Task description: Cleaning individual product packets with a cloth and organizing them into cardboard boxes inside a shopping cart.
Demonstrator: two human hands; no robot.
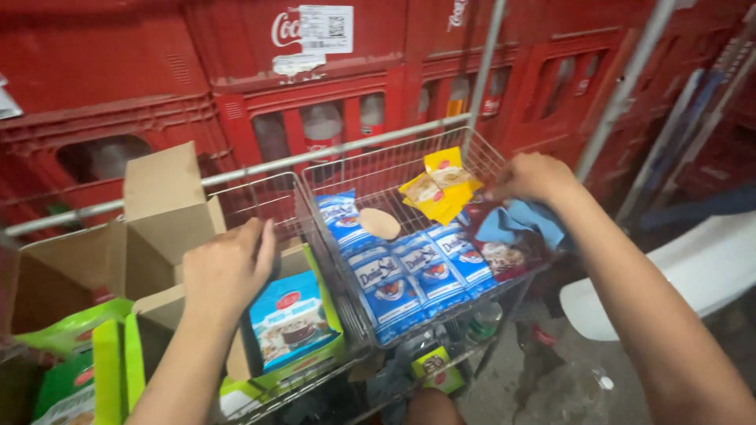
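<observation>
Head view looked down on a wire rack in front of stacked red plastic bottle crates [102,63]. The left hand [227,271] was curled over the top edge of a green cardboard display box [331,311], fingers bent down behind the light blue snack packet with a cake picture [290,324] standing in it. Looked like it was touching the packet's top, but I couldn't tell if it actually had a grip on it.

The right hand [534,177] was out at the far right corner of the silver wire basket [370,169], knuckles up and fingers tucked under, resting on or pinching a blue cloth [516,223] draped over the rim. Couldn't see the fingertips, so no idea how tight that was.

Inside the basket lay a row of blue and white cookie packets [409,275], a few yellow packets [441,189] up at the back, and a dark red packet [508,260] just under the cloth. Open brown cardboard boxes [161,205] sat left of the green one.
</observation>
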